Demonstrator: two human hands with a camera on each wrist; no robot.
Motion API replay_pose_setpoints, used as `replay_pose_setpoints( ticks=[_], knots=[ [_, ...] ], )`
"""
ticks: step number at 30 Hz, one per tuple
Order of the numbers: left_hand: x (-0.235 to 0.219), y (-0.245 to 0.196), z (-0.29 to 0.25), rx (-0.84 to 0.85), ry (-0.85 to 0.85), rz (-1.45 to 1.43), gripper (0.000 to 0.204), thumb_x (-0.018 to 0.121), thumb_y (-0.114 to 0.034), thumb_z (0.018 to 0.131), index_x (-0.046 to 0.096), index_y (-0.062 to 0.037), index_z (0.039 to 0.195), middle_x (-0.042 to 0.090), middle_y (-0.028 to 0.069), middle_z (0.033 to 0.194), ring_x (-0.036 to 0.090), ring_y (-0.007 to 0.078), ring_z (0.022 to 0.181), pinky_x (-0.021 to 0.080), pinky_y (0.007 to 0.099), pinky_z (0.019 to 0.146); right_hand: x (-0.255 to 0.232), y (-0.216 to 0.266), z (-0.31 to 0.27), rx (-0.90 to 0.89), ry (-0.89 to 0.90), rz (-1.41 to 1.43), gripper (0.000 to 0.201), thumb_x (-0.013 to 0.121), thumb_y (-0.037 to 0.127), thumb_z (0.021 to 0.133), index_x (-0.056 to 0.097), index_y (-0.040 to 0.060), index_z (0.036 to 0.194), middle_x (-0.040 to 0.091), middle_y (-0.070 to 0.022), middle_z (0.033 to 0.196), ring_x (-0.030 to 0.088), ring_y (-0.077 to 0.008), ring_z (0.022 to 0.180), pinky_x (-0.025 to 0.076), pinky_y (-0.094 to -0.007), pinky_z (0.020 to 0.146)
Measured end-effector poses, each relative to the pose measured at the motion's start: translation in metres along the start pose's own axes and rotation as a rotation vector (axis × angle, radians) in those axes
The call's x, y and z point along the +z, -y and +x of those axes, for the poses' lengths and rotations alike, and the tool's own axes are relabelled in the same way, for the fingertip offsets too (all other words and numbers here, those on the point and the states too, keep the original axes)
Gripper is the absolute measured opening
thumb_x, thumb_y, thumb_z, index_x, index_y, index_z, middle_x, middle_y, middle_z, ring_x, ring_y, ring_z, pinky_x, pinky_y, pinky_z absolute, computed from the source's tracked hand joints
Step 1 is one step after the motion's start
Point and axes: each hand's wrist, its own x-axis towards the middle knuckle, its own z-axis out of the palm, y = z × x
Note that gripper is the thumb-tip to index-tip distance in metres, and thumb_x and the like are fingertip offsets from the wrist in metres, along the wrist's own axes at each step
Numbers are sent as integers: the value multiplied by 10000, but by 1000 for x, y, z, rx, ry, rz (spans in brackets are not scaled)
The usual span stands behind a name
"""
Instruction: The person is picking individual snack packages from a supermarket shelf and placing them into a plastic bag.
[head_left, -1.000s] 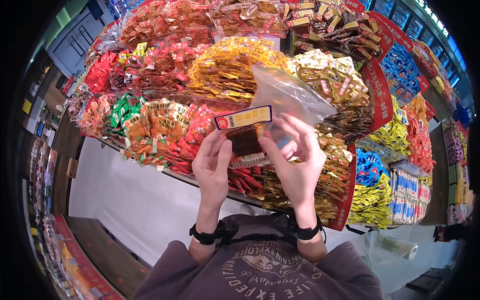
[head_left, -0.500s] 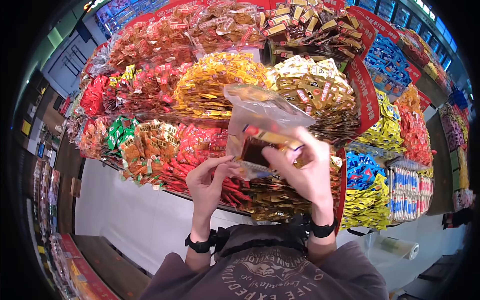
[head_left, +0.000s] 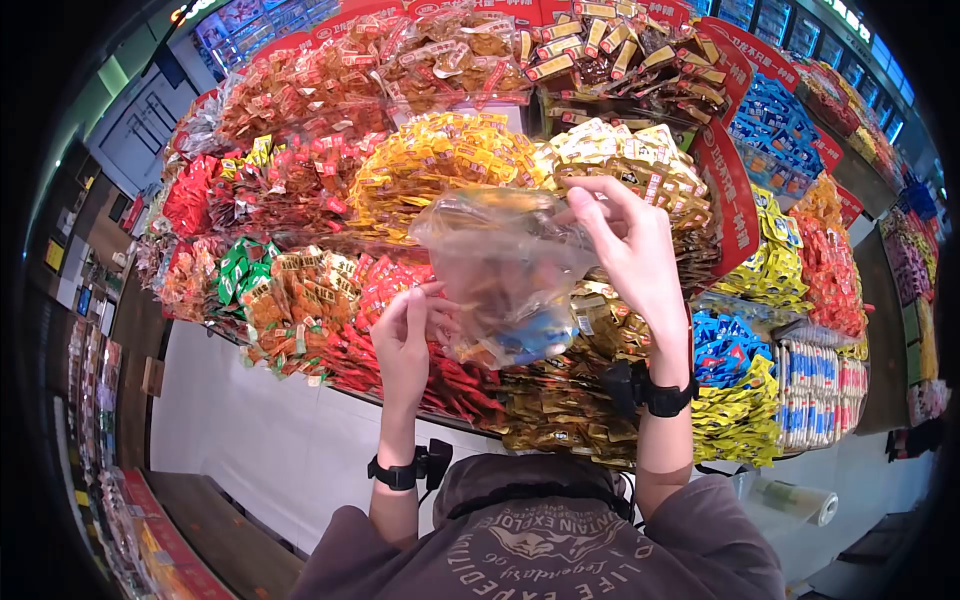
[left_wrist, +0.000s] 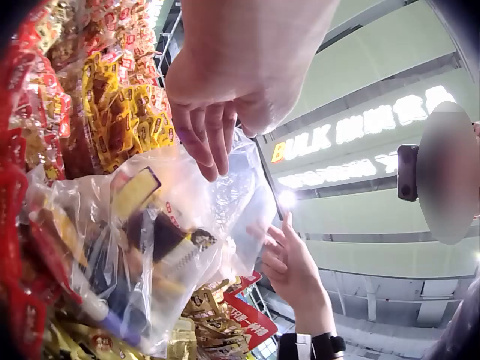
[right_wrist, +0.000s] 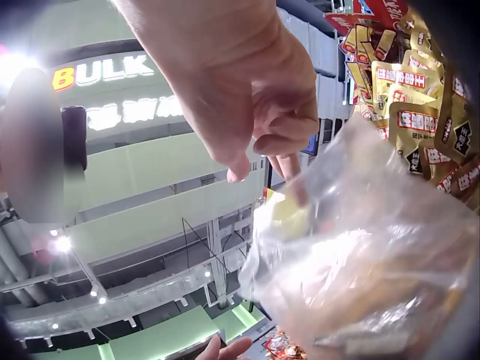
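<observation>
A clear plastic bag (head_left: 500,250) hangs between the two hands above the heaped snacks. Inside it, the left wrist view shows a dark dried tofu packet (left_wrist: 154,232) with a cream label, lying over other colourful packets; something blue (head_left: 540,338) shows through the bag's lower part. At the bag's left side, my left hand (head_left: 405,335) pinches its edge between thumb and fingers. My right hand (head_left: 635,245) is at the upper right rim, fingertips against the plastic. In the right wrist view its thumb stands apart from the fingers, with no packet between them.
Heaped bins surround the hands: yellow packets (head_left: 440,165) behind, gold packets (head_left: 640,165) to the right rear, red packets (head_left: 390,285) at left. Red printed dividers (head_left: 730,190) edge the bins. A roll of plastic bags (head_left: 800,498) is at lower right.
The dried tofu packet, first held in both hands, then in the right, is now inside the bag. The right hand has moved up and right to the rim, letting go of the packet.
</observation>
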Motion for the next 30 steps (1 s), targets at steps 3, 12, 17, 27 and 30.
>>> replay_pose_setpoints(
  ticks=[3,12,17,27,30],
  knots=[
    [-4,2,25,59,-23,79,448,342,-316,1037,586,54,1098,673,118,816,630,141,602,448,225,486,-7,-7,-3,5,-64,-23,306,617,309,911,686,25,1001,679,-135,703,580,-145,528,453,-301,555],
    [-1,-17,82,-87,102,116,256,545,-273,962,601,-24,981,578,12,612,437,42,387,281,187,365,2,-32,-19,153,36,-544,458,706,403,804,637,-13,984,645,-146,661,646,-306,621,508,-391,615],
    [3,-22,91,41,108,11,143,589,-163,948,617,-55,859,532,-52,568,400,-7,440,279,176,408,0,-40,-8,102,146,-313,280,669,250,849,617,-25,853,630,-118,604,616,-245,512,493,-338,538],
    [11,-47,98,222,4,-182,160,557,-177,975,592,-22,957,589,-21,705,510,19,571,389,185,498,-5,-9,0,125,-103,500,149,592,111,933,518,-4,875,636,-66,652,568,-74,489,435,-194,431],
    [7,-37,105,89,144,-349,160,563,-168,969,587,-15,1009,541,-39,677,460,12,543,351,180,466,-11,-19,2,127,-85,487,154,609,87,918,489,11,980,605,-39,610,527,-60,452,383,-184,391]
  ],
)
